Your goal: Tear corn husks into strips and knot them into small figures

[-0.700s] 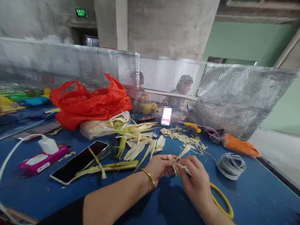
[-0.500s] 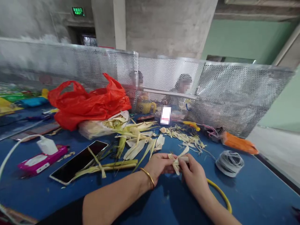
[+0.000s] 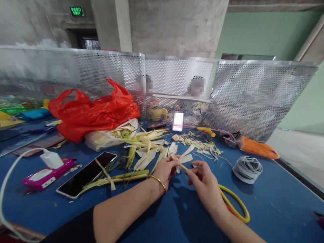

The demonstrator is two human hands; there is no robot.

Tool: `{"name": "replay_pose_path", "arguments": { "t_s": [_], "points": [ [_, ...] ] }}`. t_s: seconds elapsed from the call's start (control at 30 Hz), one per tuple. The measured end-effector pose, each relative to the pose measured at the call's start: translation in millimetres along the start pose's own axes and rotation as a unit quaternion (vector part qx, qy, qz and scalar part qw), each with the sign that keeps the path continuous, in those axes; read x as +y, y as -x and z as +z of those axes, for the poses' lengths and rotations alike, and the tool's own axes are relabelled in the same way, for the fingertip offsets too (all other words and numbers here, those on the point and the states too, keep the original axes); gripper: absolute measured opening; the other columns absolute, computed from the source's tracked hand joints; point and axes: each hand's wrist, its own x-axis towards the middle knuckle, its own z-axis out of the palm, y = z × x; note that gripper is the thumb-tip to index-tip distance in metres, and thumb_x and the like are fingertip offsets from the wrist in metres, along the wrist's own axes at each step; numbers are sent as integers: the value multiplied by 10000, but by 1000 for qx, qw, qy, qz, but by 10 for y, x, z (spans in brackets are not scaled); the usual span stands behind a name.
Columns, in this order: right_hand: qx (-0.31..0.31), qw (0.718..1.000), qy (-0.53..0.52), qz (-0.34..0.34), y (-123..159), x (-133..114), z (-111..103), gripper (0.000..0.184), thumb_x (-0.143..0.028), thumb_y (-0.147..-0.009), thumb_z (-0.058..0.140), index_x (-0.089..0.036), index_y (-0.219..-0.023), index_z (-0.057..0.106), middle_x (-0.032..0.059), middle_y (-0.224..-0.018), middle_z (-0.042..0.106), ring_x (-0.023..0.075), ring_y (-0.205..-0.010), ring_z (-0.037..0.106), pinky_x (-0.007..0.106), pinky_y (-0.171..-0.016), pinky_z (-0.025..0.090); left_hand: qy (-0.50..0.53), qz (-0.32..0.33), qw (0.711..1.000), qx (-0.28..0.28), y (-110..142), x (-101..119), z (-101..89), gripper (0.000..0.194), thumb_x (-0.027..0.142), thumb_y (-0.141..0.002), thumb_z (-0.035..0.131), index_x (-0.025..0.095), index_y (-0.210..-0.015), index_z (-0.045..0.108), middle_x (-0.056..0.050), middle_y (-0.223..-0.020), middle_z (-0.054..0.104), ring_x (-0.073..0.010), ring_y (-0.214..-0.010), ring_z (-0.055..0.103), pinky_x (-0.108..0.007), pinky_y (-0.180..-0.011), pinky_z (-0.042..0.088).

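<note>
Pinching a pale husk piece (image 3: 186, 158) at centre in the left hand (image 3: 165, 171), apparently working it with the right hand (image 3: 204, 179), curled at its right end; cannot tell whether gripping. Calls next, probably, for a firm left pinch. Far left, can see husks (image 3: 127, 130) in a clear bag (image 3: 97, 141), not inside the red bag (image 3: 96, 113).

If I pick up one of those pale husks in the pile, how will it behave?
The husks look thin and papery, so one is probably very light. Their curved blades suggest it would flex rather than stay stiff. They overlap, so lifting one might drag neighbours along.
</note>
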Motion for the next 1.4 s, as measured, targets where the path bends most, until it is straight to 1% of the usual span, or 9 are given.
{"name": "replay_pose_path", "arguments": {
  "t_s": [0.17, 0.27, 0.37, 0.53, 0.73, 0.83, 1.0, 1.23, 1.4],
  "points": [
    [-77, 920, 277, -267, 46, -19, -63, 299, -96, -824, 489, -241, -1059, 606, 51, -950, 681, 204, -852, 620, 307, -733, 453, -38, 46, 998, -10, -5, -13, -16, 246, 106, -536, 701, 133, -778, 732, 31, -553, 592, -59, -473, 455, -180, -470, 308],
    [-76, 878, 326, -341, 18, -51, -124, 268, -82, -867, 457, -229, -995, 641, 49, -875, 677, 188, -801, 606, 304, -724, 424, -84, 73, 993, -42, 8, -32, -15, 254, 128, -516, 714, 135, -768, 746, 21, -576, 605, -73, -502, 448, -207, -520, 344],
    [-19, 876, 321, -359, -29, -85, -194, 226, -155, -925, 439, -226, -973, 648, 57, -912, 666, 188, -853, 604, 319, -779, 402, -122, 56, 986, -95, 50, -37, -1, 244, 161, -492, 738, 138, -735, 745, 6, -610, 620, -84, -532, 444, -227, -554, 340],
    [22, 900, 353, -255, -85, -78, -257, 262, -290, -966, 386, -213, -825, 592, 33, -820, 653, 161, -730, 596, 269, -688, 395, -182, 61, 965, -179, 159, -18, 19, 173, 262, -529, 737, 131, -643, 724, 27, -542, 521, -79, -542, 369, -236, -559, 276],
    [28, 915, 395, -77, -107, -52, -239, 282, -370, -911, 419, -228, -682, 500, -8, -573, 565, 158, -529, 507, 256, -500, 236, -184, 39, 962, -199, 189, -40, 30, 213, 247, -549, 746, 131, -727, 735, 16, -613, 587, -89, -590, 426, -229, -613, 331],
    [13, 950, 308, -45, -138, -8, -218, 294, -390, -888, 432, -222, -664, 523, 2, -612, 591, 162, -589, 521, 249, -525, 270, -163, 58, 966, -191, 187, -89, 48, 313, 230, -490, 812, 133, -773, 723, -5, -715, 665, -116, -659, 525, -235, -682, 397],
    [-7, 997, 79, 12, -190, 63, -179, 346, -509, -816, 519, -211, -640, 511, -32, -537, 511, 127, -510, 438, 236, -487, 303, -172, 87, 976, -102, 175, -70, 49, 283, 229, -600, 769, 134, -859, 709, 18, -597, 633, -84, -500, 506, -196, -509, 350],
    [-63, 994, -89, 30, -154, -221, -277, 280, -424, -668, 727, -181, -773, 634, -38, -575, 570, 104, -509, 477, 219, -489, 373, -140, 32, 988, -55, 93, 60, 16, 217, 126, -596, 724, 139, -812, 723, 7, -585, 648, -76, -420, 533, -183, -438, 285],
    [-117, 971, -196, 67, -133, -284, -318, 327, -364, -635, 783, -185, -889, 680, 25, -818, 700, 167, -734, 621, 278, -691, 478, -151, 37, 982, -106, 132, 69, 25, 210, 140, -612, 714, 117, -821, 715, -11, -598, 653, -66, -422, 514, -189, -442, 286]
  ]
}}
